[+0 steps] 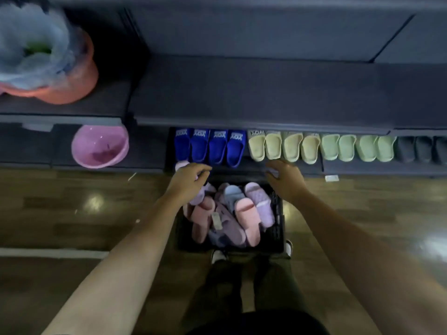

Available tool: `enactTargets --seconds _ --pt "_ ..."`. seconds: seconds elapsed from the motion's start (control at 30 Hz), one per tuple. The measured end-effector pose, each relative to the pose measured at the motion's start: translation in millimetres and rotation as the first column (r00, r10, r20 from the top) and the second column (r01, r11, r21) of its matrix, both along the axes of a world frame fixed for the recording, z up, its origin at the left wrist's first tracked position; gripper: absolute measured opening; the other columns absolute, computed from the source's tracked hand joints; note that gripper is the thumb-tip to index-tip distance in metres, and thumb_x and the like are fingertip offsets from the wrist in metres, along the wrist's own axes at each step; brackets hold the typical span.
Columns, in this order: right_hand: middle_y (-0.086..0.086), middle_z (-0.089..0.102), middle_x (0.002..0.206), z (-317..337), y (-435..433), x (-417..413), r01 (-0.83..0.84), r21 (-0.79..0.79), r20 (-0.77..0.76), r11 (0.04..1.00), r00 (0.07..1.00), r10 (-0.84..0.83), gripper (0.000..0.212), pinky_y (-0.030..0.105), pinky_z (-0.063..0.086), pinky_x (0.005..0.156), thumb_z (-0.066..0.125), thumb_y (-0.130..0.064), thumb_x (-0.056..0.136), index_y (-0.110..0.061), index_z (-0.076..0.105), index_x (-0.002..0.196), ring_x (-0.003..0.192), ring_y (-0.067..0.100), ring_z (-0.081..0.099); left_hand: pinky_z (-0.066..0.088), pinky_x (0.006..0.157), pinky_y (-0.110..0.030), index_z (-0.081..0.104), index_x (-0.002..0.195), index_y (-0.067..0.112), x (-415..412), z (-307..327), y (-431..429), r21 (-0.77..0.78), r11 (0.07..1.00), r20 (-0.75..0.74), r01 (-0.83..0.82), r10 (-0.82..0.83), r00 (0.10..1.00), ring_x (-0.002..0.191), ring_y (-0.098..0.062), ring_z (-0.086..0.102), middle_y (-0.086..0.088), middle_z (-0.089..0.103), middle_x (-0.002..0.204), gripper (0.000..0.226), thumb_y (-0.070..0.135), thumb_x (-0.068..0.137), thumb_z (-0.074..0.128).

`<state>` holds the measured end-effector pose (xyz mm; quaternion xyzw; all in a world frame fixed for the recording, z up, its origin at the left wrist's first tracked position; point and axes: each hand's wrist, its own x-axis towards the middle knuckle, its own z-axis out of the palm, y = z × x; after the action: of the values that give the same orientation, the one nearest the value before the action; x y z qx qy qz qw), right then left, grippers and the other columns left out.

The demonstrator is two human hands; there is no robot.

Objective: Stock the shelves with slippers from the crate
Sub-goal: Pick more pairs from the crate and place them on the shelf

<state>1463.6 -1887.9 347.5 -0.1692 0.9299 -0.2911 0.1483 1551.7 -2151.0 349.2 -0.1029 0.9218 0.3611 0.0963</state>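
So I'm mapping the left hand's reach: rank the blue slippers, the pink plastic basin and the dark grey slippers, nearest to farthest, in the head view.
From the left hand:
1. Blue slippers, on the bottom shelf just above it.
2. Pink plastic basin, further left on that shelf.
3. Dark grey slippers, far right end.

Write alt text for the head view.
Two bare hands, left hand and right hand, reach over a black crate of pink and purple slippers toward a low shelf lined with blue, cream, green and dark slippers.
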Motion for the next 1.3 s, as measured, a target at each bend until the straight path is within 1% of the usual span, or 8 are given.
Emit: enactTargets --seconds 0.17,0.33,0.43,0.7,0.87,1.03,1.2,1.3 --pt "0.014 0.067 0.112 -87 1 29 0.015 0.108 0.145 0.994 0.989 -0.030 0.026 0.030 0.045 0.085 0.061 -0.011 0.083 -0.012 0.070 0.108 0.100 0.032 0.062 0.047 0.087 -0.029 0.064 0.118 0.017 36 -78 -6 0.052 0.998 0.163 -0.042 0.033 0.986 0.107 -0.019 0.061 -0.003 0.065 0.120 0.027 0.022 0.096 0.049" --pt "0.010 0.066 0.112 -178 12 46 -0.023 0.172 0.267 0.985 0.963 -0.024 0.033 0.034 0.049 0.083 0.052 -0.026 0.081 -0.015 0.069 0.108 0.100 0.032 0.062 0.040 0.080 -0.021 0.065 0.116 0.015 51 -160 1 0.071 0.995 0.222 -0.071 0.054 0.973 0.102 -0.012 0.059 0.000 0.066 0.116 0.025 0.017 0.096 0.049" --pt "0.009 0.065 0.117 -231 10 53 -0.050 0.201 0.296 0.978 0.955 -0.012 0.026 0.035 0.047 0.086 0.059 -0.018 0.086 -0.017 0.067 0.111 0.107 0.030 0.060 0.042 0.080 -0.023 0.065 0.115 0.013 59 -215 -4 0.048 0.996 0.241 -0.071 0.057 0.969 0.102 -0.019 0.061 -0.003 0.067 0.115 0.024 0.016 0.095 0.052" --pt "-0.003 0.058 0.125 -342 -4 62 -0.153 0.096 0.372 0.984 0.922 0.107 0.035 0.036 0.049 0.087 0.054 -0.013 0.088 -0.029 0.060 0.118 0.112 0.019 0.055 0.052 0.086 -0.037 0.064 0.115 0.010 72 -338 -6 0.027 1.000 0.219 0.002 -0.008 0.976 0.102 -0.019 0.062 -0.005 0.067 0.111 0.025 0.013 0.091 0.055" --pt "0.007 0.060 0.118 -372 -7 64 -0.174 0.130 0.284 0.976 0.950 0.131 0.040 0.037 0.048 0.085 0.060 -0.012 0.084 -0.014 0.053 0.124 0.115 0.029 0.049 0.050 0.080 -0.039 0.061 0.105 0.012 62 -378 -3 -0.034 0.999 0.173 0.029 -0.023 0.985 0.097 -0.020 0.059 -0.004 0.063 0.105 0.016 0.016 0.090 0.055" --pt "0.011 0.058 0.118 -384 -6 63 -0.174 0.095 0.397 0.980 0.910 0.123 0.045 0.041 0.051 0.080 0.056 -0.013 0.085 -0.022 0.038 0.126 0.108 0.030 0.053 0.046 0.081 -0.041 0.057 0.102 0.011 58 -400 -4 -0.108 0.987 0.238 0.117 -0.089 0.967 0.094 -0.026 0.057 -0.007 0.064 0.099 0.014 0.014 0.089 0.053" --pt "-0.021 0.063 0.096 -376 -7 54 -0.140 0.015 0.458 0.990 0.881 0.118 0.032 0.037 0.048 0.083 0.059 -0.009 0.087 -0.024 0.039 0.107 0.100 0.020 0.057 0.036 0.065 -0.033 0.048 0.080 0.014 50 -391 -9 -0.174 0.959 0.219 0.222 -0.182 0.959 0.076 -0.030 0.057 -0.003 0.056 0.077 0.019 0.003 0.080 0.063" --pt "-0.013 0.065 0.100 -366 -5 50 -0.121 0.020 0.493 0.992 0.865 0.095 0.037 0.035 0.046 0.087 0.055 -0.004 0.089 -0.031 0.031 0.097 0.101 0.015 0.059 0.025 0.063 -0.030 0.034 0.078 0.019 45 -375 -5 -0.157 0.955 0.211 0.253 -0.218 0.953 0.066 -0.029 0.052 0.004 0.042 0.067 0.034 -0.001 0.082 0.061"
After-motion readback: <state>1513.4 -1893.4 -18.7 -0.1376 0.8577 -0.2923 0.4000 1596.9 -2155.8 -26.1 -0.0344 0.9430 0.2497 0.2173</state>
